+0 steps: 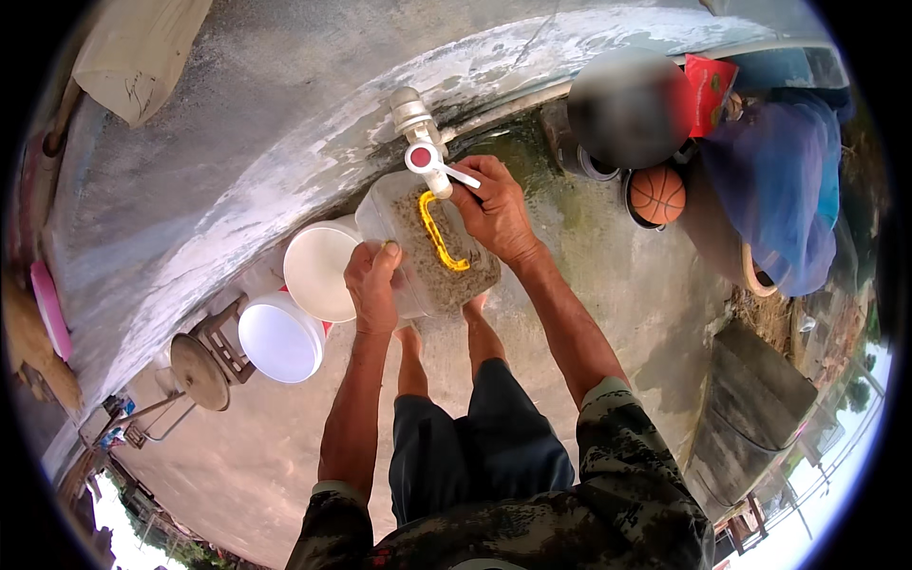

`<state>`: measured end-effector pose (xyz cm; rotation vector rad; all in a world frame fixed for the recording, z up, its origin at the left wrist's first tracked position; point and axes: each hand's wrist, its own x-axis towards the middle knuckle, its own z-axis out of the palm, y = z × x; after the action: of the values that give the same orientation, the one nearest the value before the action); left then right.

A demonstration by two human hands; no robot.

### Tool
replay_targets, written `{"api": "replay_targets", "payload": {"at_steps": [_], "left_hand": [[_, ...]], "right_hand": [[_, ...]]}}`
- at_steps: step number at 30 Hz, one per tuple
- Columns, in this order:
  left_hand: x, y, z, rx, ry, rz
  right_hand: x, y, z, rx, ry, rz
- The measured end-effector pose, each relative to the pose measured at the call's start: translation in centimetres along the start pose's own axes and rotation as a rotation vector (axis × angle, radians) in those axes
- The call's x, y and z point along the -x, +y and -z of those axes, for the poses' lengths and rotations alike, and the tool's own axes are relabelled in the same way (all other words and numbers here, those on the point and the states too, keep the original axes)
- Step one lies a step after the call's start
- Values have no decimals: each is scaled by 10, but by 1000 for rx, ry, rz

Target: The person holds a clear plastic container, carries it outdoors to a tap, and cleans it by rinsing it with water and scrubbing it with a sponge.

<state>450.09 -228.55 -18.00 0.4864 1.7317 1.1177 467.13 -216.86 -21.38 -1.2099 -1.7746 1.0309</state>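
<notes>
My left hand (375, 281) grips the left rim of a clear plastic container (456, 288), its thumb over the edge. Dark specks cover much of the container, and a yellow handle (440, 231) runs across it. A white plastic water tap (427, 160) with a red-centred lever juts from a wall pipe above the container's far end. My right hand (499, 210) is at the tap's lever and spout, with thumb and forefinger bent close to the lever tip. Whether those fingers grip the lever or the container's edge, I cannot tell. No water stream can be made out.
Left of the container stand a cream bucket (322, 271) and a white bucket (280, 337), near a round lid (199, 372). A concrete wall (285, 142) runs behind. To the right are a basketball (657, 194) in a pot, blue netting (776, 185) and a concrete block (748, 406).
</notes>
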Motion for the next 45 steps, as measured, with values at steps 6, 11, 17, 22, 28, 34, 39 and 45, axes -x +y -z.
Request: {"api": "replay_targets", "payload": {"at_steps": [6, 11, 17, 22, 28, 34, 39, 45], "left_hand": [[-23, -19, 16, 226, 129, -13], [-23, -27, 1, 329, 160, 33], [-22, -24, 0, 253, 242, 35], [-19, -25, -8, 303, 250, 8], [-28, -43, -11, 406, 220, 129], [-24, -33, -24, 763, 189, 233], [-13, -21, -28, 640, 216, 330], [-14, -40, -16, 751, 115, 285]], "right_hand": [[85, -35, 18, 57, -11, 31], [63, -18, 15, 37, 118, -156], [83, -63, -18, 148, 210, 45], [74, -18, 1, 121, 296, -139], [81, -73, -30, 136, 312, 13], [73, -28, -21, 99, 450, -104], [74, -56, -34, 116, 382, 28], [70, -44, -20, 132, 344, -15]]}}
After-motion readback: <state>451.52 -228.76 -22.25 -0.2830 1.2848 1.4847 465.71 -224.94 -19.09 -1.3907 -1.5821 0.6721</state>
